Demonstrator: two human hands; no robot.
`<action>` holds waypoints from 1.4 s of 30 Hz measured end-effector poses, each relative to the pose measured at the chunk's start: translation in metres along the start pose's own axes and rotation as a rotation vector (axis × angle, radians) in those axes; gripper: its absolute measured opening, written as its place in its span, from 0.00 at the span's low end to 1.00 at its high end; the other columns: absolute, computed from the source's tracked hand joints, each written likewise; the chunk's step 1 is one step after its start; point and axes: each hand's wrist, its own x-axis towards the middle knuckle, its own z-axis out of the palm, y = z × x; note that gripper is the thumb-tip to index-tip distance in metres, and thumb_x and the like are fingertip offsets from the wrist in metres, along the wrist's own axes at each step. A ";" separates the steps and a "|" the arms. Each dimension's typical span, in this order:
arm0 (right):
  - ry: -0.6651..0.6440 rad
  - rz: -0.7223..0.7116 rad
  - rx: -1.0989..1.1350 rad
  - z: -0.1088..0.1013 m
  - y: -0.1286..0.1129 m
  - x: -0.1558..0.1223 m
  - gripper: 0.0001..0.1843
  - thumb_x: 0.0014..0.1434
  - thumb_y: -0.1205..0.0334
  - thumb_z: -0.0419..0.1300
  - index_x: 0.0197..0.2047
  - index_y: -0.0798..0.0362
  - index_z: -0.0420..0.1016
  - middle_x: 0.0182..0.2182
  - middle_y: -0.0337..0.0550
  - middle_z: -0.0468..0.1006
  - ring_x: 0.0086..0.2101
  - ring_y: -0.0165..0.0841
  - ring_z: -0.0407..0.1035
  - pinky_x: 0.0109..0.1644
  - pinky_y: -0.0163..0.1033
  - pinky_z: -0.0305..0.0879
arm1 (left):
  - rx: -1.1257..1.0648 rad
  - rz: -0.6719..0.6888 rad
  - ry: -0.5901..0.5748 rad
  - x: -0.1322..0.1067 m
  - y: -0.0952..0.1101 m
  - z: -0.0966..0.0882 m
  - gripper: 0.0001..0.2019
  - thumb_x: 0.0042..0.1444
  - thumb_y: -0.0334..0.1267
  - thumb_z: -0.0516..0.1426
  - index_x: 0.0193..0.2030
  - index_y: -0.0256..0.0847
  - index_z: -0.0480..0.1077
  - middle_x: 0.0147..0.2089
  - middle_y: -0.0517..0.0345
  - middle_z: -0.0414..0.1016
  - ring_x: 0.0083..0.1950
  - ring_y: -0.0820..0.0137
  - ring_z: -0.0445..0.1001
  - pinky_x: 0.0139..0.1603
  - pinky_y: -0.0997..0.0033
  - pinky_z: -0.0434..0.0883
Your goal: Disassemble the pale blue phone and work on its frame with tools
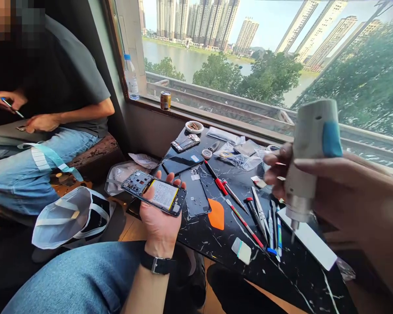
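An opened smartphone (162, 195), its battery and inner board bare, rests in my left hand (160, 218); thumb and fingers grip its edges. My right hand (330, 183) is raised over the table's right side, fingers wrapped round a grey electric screwdriver (309, 148) with a blue patch. Its thin bit points down and looks a little blurred. Beside the held phone a detached phone frame (194, 196) lies on the black table with tiny screws on it. An orange triangular pick (216, 213) touches that frame's edge.
Tweezers (261, 213), screwdrivers and pry tools lie across the black marble-patterned table (298, 279). Plastic bags (239, 155), another phone (186, 142) and a round dish (194, 127) are near the window. A seated person (68, 78) works at left; a white bag (72, 218) stands below.
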 end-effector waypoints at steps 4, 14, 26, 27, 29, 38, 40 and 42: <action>0.030 -0.082 0.314 0.064 0.015 0.042 0.28 0.55 0.30 0.60 0.39 0.48 0.73 0.21 0.35 0.65 0.22 0.33 0.63 0.26 0.38 0.58 | 0.040 0.008 0.000 0.003 0.001 -0.009 0.17 0.61 0.43 0.56 0.55 0.43 0.74 0.49 0.48 0.80 0.44 0.63 0.79 0.57 0.51 0.72; 0.164 -0.199 0.708 0.142 0.067 0.060 0.37 0.55 0.20 0.47 0.24 0.49 0.64 0.15 0.32 0.55 0.15 0.27 0.50 0.18 0.35 0.50 | 0.117 0.031 0.073 0.016 -0.015 -0.014 0.17 0.61 0.45 0.56 0.54 0.44 0.75 0.46 0.50 0.81 0.42 0.62 0.79 0.47 0.59 0.76; 0.116 -0.089 0.773 0.150 0.070 0.045 0.36 0.52 0.20 0.52 0.24 0.49 0.64 0.15 0.32 0.57 0.15 0.28 0.53 0.17 0.35 0.52 | 0.039 0.010 0.163 0.019 -0.017 -0.006 0.15 0.62 0.46 0.54 0.50 0.44 0.76 0.40 0.53 0.79 0.38 0.65 0.77 0.45 0.61 0.75; 0.123 -0.086 0.780 0.152 0.070 0.045 0.36 0.52 0.21 0.53 0.24 0.49 0.64 0.15 0.32 0.57 0.15 0.28 0.53 0.17 0.35 0.52 | 0.035 0.009 0.159 0.019 -0.017 -0.006 0.15 0.61 0.46 0.54 0.50 0.44 0.76 0.40 0.53 0.79 0.38 0.65 0.77 0.45 0.61 0.75; 0.131 -0.095 0.794 0.154 0.070 0.045 0.36 0.51 0.21 0.55 0.23 0.49 0.64 0.15 0.32 0.57 0.15 0.27 0.53 0.17 0.35 0.52 | 0.027 0.008 0.154 0.019 -0.016 -0.006 0.16 0.61 0.46 0.54 0.50 0.44 0.76 0.40 0.53 0.79 0.38 0.65 0.77 0.46 0.60 0.75; 0.136 -0.098 0.799 0.154 0.071 0.046 0.34 0.52 0.23 0.56 0.23 0.49 0.66 0.15 0.34 0.58 0.15 0.30 0.53 0.17 0.37 0.51 | 0.064 0.005 0.167 0.018 -0.016 -0.005 0.16 0.58 0.46 0.56 0.50 0.45 0.75 0.40 0.53 0.78 0.40 0.64 0.77 0.47 0.59 0.73; 0.146 -0.081 0.789 0.154 0.068 0.045 0.35 0.50 0.22 0.57 0.22 0.49 0.65 0.15 0.33 0.58 0.15 0.29 0.53 0.17 0.37 0.51 | 0.062 0.003 0.171 0.018 -0.016 -0.005 0.16 0.58 0.46 0.56 0.50 0.45 0.75 0.40 0.53 0.78 0.40 0.64 0.77 0.48 0.58 0.73; 0.141 -0.067 0.756 0.153 0.065 0.043 0.35 0.49 0.23 0.58 0.20 0.49 0.64 0.14 0.34 0.58 0.15 0.29 0.53 0.17 0.37 0.51 | 0.051 0.009 0.182 0.019 -0.017 -0.004 0.16 0.57 0.46 0.56 0.49 0.45 0.76 0.40 0.54 0.78 0.39 0.64 0.77 0.49 0.57 0.72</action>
